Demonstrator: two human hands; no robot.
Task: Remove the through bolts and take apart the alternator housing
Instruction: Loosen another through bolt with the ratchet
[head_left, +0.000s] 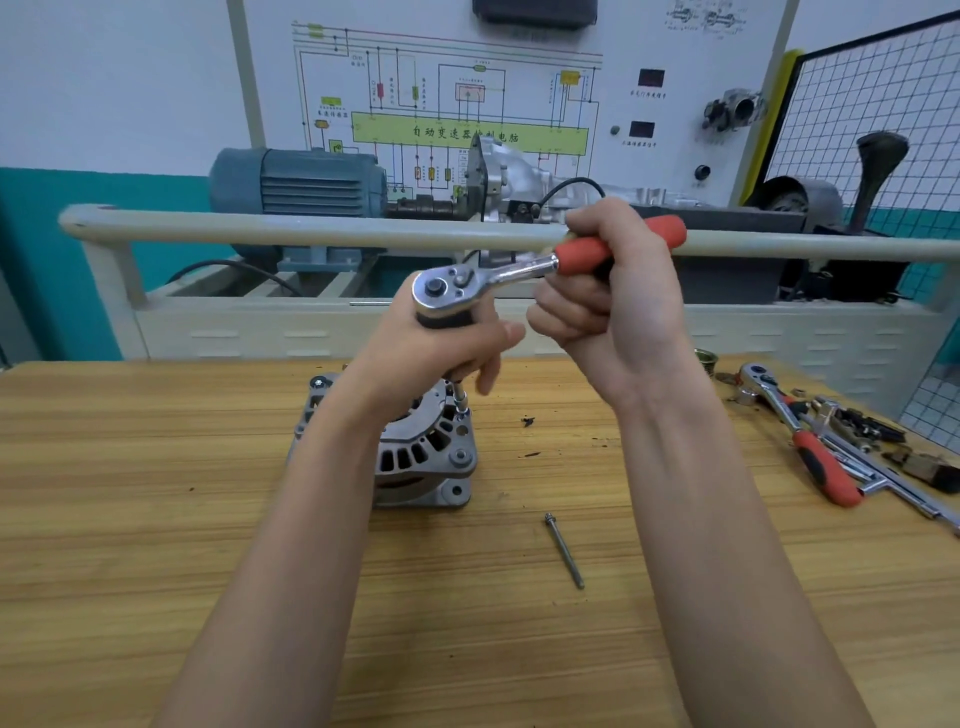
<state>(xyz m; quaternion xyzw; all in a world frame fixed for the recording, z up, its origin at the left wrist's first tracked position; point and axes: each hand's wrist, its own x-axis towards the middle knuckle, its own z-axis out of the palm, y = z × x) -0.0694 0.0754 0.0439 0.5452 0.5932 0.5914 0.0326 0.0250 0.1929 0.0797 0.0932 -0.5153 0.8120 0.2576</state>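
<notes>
A: Head view. Where does your work sit?

B: The alternator stands on the wooden bench, below and just ahead of your hands. Its shaft axis runs up and down, so the bolts run vertically too.

A: And the tool?

B: Your ratchet lies roughly level, handle pointing right and a little away. Your right hand is wrapped round its red grip. Your left hand curls round the dark extension under the ratchet head. That extension drops straight down to a socket seated at the housing's upper right rim.

A: Which hand is nearer the alternator?

B: The left; it sits directly over the housing. The right is off to the side and higher.

A: So the swing?

B: Likely a flat arc about that vertical extension. Keep it plumb, I'd judge, or the socket may slip.

A: Anything already out?

B: One long bolt lies loose on the bench, in front of and to the right of the alternator, head pointing away. A second ratchet rests among loose tools at far right.
</notes>
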